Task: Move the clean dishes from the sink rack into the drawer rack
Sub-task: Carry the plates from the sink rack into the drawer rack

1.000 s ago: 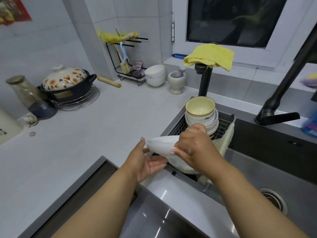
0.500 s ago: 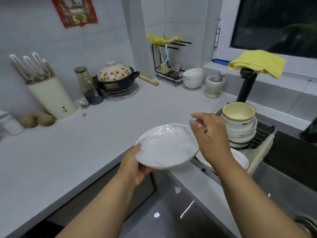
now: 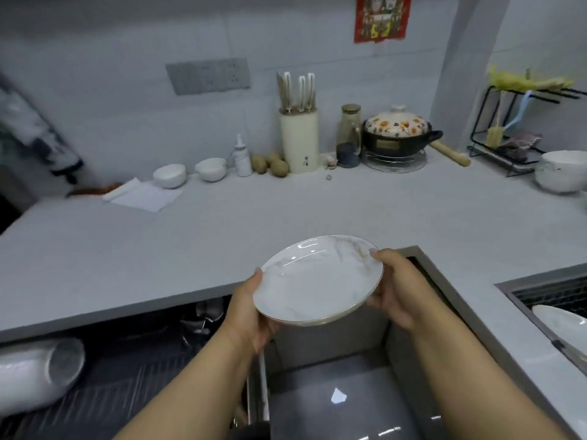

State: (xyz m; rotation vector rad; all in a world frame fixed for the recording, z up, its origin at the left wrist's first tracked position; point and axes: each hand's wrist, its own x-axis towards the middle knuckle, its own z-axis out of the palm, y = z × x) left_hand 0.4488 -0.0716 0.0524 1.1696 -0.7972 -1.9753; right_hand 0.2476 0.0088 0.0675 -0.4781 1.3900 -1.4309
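1. Plate: white, gold-edged rim, tilted, held in the air by both hands in front of the bench edge and above the open drawer
2. Left hand: grips the plate's left rim, thumb on the upper face, fingers curled beneath it and out of sight
3. Right hand: grips the plate's right rim, thumb tip on the upper edge, fingers wrapped behind the plate
4. Drawer rack: dark wire rack in the open drawer, below and left of the plate; a white dish lies on its side at the rack's left end
5. Sink rack: far right of the plate, only a corner in view; a second white plate lies in it
6. Knife block: cream, upright, at the wall behind the plate, knife handles standing out of its top
7. Right of the knife block: a glass jar, then a dark pot with a flowered lid on a wire trivet
8. Left of the knife block: potatoes, a small white bottle, two white bowls and a folded white cloth
9. Far right of the knife block: a black wire stand holding brushes, with a large white bowl in front of it
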